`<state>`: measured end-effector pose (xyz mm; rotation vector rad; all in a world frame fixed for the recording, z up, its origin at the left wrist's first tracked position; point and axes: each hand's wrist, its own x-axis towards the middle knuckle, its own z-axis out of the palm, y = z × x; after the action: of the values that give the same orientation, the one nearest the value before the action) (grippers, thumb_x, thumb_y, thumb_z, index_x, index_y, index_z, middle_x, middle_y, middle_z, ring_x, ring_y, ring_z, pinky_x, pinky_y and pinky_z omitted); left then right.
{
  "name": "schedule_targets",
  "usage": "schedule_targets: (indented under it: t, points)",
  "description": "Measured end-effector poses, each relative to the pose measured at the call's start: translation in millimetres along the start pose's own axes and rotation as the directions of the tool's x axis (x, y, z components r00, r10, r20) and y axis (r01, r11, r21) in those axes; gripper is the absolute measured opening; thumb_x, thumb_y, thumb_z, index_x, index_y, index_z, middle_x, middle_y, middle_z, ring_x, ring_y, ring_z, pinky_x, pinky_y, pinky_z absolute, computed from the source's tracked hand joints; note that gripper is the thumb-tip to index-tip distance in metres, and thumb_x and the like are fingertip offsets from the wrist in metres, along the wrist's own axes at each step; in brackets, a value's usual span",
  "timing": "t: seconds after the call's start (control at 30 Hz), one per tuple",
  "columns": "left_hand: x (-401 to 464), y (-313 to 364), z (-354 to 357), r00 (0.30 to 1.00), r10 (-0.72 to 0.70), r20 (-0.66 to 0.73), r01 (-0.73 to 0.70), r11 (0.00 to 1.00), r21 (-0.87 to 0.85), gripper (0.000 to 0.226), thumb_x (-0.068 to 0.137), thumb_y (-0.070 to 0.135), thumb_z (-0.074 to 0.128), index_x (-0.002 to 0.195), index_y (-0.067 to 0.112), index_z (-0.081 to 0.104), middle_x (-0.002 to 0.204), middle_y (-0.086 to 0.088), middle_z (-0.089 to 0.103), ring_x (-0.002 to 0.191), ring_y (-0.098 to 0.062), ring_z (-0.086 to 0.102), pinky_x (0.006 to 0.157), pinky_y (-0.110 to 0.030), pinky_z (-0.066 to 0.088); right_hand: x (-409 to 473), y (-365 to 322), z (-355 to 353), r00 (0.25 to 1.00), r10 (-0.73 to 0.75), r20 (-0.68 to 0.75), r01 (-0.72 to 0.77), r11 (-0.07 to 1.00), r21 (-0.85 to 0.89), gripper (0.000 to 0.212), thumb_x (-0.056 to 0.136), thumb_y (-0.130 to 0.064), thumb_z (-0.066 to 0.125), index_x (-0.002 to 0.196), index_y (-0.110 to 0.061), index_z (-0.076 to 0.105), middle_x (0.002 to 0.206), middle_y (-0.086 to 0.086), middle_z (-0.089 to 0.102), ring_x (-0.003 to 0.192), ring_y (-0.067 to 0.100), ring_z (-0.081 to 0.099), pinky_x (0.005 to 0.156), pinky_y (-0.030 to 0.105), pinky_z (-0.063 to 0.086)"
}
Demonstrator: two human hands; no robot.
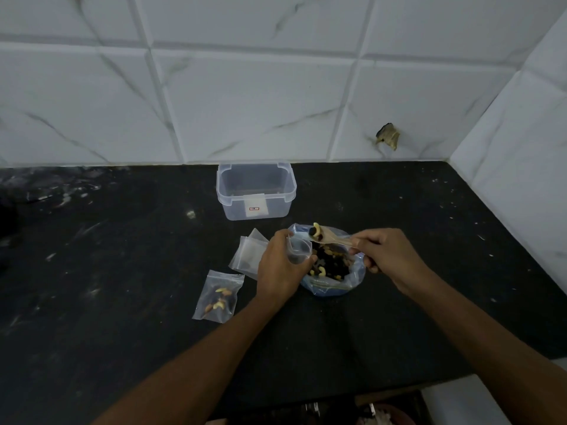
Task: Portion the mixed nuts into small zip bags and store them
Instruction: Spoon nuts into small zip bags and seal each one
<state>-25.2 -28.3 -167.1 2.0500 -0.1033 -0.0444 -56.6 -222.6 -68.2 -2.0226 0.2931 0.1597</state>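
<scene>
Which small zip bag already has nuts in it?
The filled bag lying alone nearest the camera, left of the left hand. The stacked bags behind it look empty.

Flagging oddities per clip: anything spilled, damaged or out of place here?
No nuts lie spilled on the countertop. One oddity: the wall tile has a broken, jagged hole near the right corner. The countertop also carries pale specks and smears, mostly at its left end.
</scene>
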Motion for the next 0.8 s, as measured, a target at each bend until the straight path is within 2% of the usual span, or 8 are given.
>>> schedule_targets:
  t: [0.1, 0.2, 0.3, 0.37, 0.47, 0.57, 0.67, 0.8]
  points:
    - [1.3, 1.7, 4.3, 1.0, -0.009, 0.018, 0.009, 1.0, 0.018, 0.062, 0.076, 0.04, 0.077, 0.126, 0.033, 0.041, 0.12, 0.007, 0.058, 0.103, -0.009, 0.061, 0.085, -0.036, 0.057, -6.7, -8.7, 9.3, 0.977, -0.21, -0.025, 0.19, 0.925, -0.328, 0.015, 0.094, -0.014, 0.058, 0.095, -0.017, 0.073, 0.079, -0.002, 0.071, 0.05, 0.003, 0.057, 0.049, 0.012, 0.043]
    - [1.8, 4.4, 6.0, 0.999, -0.042, 0.014, 0.041, 0.999, 0.032, 0.06, 0.075, 0.041, 0.078, 0.122, 0.037, 0.041, 0.119, 0.009, 0.058, 0.103, -0.008, 0.061, 0.086, -0.036, 0.057, -15.0, -11.0, 20.2, 0.847, -0.528, 0.05, 0.443, 0.653, -0.615, 0.014, 0.088, -0.009, 0.064, 0.099, -0.011, 0.073, 0.084, 0.003, 0.069, 0.066, 0.007, 0.061, 0.061, 0.015, 0.042]
    - [1.0, 6.0, 7.0, 0.999, -0.043, -0.004, 0.043, 0.998, 0.043, 0.06, 0.074, 0.041, 0.079, 0.12, 0.037, 0.041, 0.116, 0.009, 0.059, 0.101, -0.007, 0.061, 0.085, -0.034, 0.057, -18.8, -1.8, 29.4, 0.761, -0.604, 0.238, 0.523, 0.353, -0.776, 0.014, 0.081, -0.007, 0.068, 0.095, -0.009, 0.069, 0.088, 0.006, 0.066, 0.067, 0.018, 0.063, 0.053, 0.027, 0.049]
    - [0.0, 6.6, 6.5, 0.999, -0.043, -0.011, 0.044, 0.998, 0.047, 0.06, 0.075, 0.041, 0.079, 0.121, 0.035, 0.041, 0.116, 0.009, 0.059, 0.1, -0.007, 0.062, 0.084, -0.033, 0.057, -21.6, 2.0, 31.1, 0.718, -0.646, 0.26, 0.527, 0.26, -0.809, 0.019, 0.075, -0.007, 0.072, 0.093, -0.009, 0.068, 0.086, 0.006, 0.065, 0.063, 0.02, 0.062, 0.048, 0.028, 0.05]
    - [-0.5, 6.2, 5.1, 0.999, -0.044, -0.01, 0.044, 0.998, 0.035, 0.062, 0.076, 0.041, 0.078, 0.125, 0.033, 0.041, 0.121, 0.008, 0.059, 0.105, -0.007, 0.06, 0.087, -0.034, 0.057, -21.2, -1.1, 26.4, 0.696, -0.702, 0.153, 0.492, 0.31, -0.814, 0.02, 0.075, -0.01, 0.066, 0.094, -0.005, 0.068, 0.083, 0.009, 0.064, 0.057, 0.018, 0.06, 0.046, 0.025, 0.047]
    - [-1.9, 6.3, 1.5, 0.999, -0.047, -0.014, 0.048, 0.999, 0.015, 0.062, 0.078, 0.041, 0.076, 0.127, 0.03, 0.041, 0.12, 0.008, 0.058, 0.104, -0.007, 0.061, 0.086, -0.034, 0.057, -14.2, 7.7, 23.7, 0.785, -0.615, -0.066, 0.372, 0.554, -0.745, 0.01, 0.088, -0.009, 0.057, 0.086, -0.008, 0.067, 0.075, 0.005, 0.06, 0.056, 0.014, 0.054, 0.048, 0.026, 0.044]
    - [-4.1, 8.2, -2.4, 0.998, -0.036, -0.044, 0.035, 0.999, -0.011, 0.058, 0.077, 0.043, 0.076, 0.124, 0.03, 0.042, 0.108, 0.015, 0.054, 0.099, -0.007, 0.062, 0.084, -0.035, 0.058, -9.4, 31.5, 24.0, 0.895, -0.382, -0.229, 0.175, 0.774, -0.609, 0.022, 0.089, -0.008, 0.059, 0.068, -0.016, 0.061, 0.06, -0.003, 0.054, 0.051, 0.006, 0.05, 0.047, 0.018, 0.034]
    - [-6.2, 12.3, -5.1, 0.995, -0.015, -0.094, 0.016, 1.0, 0.014, 0.057, 0.077, 0.044, 0.077, 0.121, 0.03, 0.044, 0.099, 0.017, 0.053, 0.092, -0.005, 0.063, 0.079, -0.034, 0.058, -4.6, 54.6, 32.3, 0.955, -0.251, -0.157, 0.076, 0.722, -0.687, 0.016, 0.093, -0.024, 0.054, 0.08, -0.024, 0.063, 0.076, -0.006, 0.057, 0.072, 0.011, 0.056, 0.06, 0.022, 0.041]
